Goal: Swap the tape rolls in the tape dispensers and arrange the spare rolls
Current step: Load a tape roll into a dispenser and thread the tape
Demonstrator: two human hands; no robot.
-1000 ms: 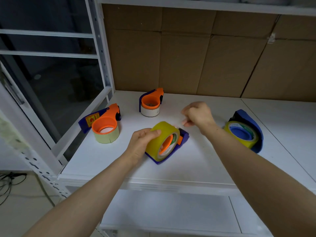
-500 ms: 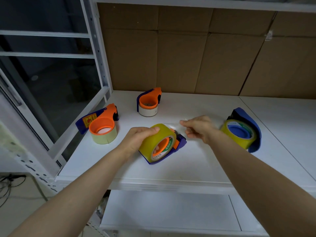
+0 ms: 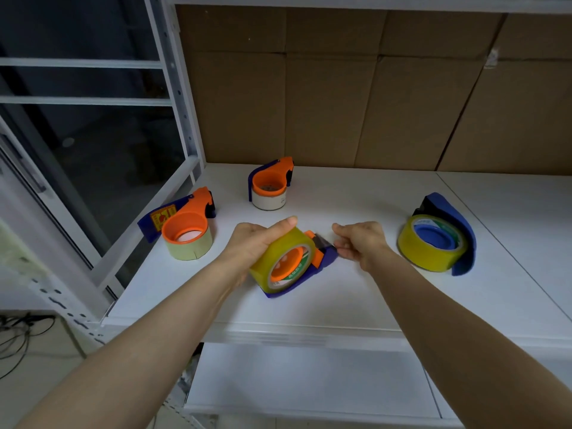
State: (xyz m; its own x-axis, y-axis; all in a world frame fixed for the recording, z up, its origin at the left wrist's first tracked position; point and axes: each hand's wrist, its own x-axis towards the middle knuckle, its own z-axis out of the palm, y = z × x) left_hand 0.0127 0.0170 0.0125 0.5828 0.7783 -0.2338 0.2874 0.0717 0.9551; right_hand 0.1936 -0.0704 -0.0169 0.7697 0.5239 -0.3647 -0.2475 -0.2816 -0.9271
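A: Tape roll (image 3: 280, 258), yellow, sits near frame centre, mounted on the orange hub of a blue dispenser (image 3: 322, 261) that lies tilted on the white shelf (image 3: 356, 298). We have the left hand (image 3: 257, 243) wrapped over its top, thumb across the upper rim, fingers (image 3: 241, 274) down the far left side. So: closed on the roll.

B: Right hand (image 3: 359, 243)?

A: Just right of centre, at the dispenser's nose. Fingers curled narrow, tips touching or almost touching the blue tip by the cutter. We cannot tell whether they pinch a loose tape end; nothing clear shows there.

B: Other units?

A: Three, all well apart from our hands. Left of centre: blue-and-orange dispenser (image 3: 182, 218) with a pale roll (image 3: 188, 247), lying flat, orange hub up. Upper centre, near the cardboard backing (image 3: 325, 103): smaller orange dispenser (image 3: 270, 181) with a white roll (image 3: 268, 201). Right side: all-blue dispenser (image 3: 455, 230) holding another yellow roll (image 3: 431, 247), blue core facing up.

B: Loose spare rolls?

A: Every roll we see sits in a dispenser. Lower shelf (image 3: 309, 379) shows below the front edge.
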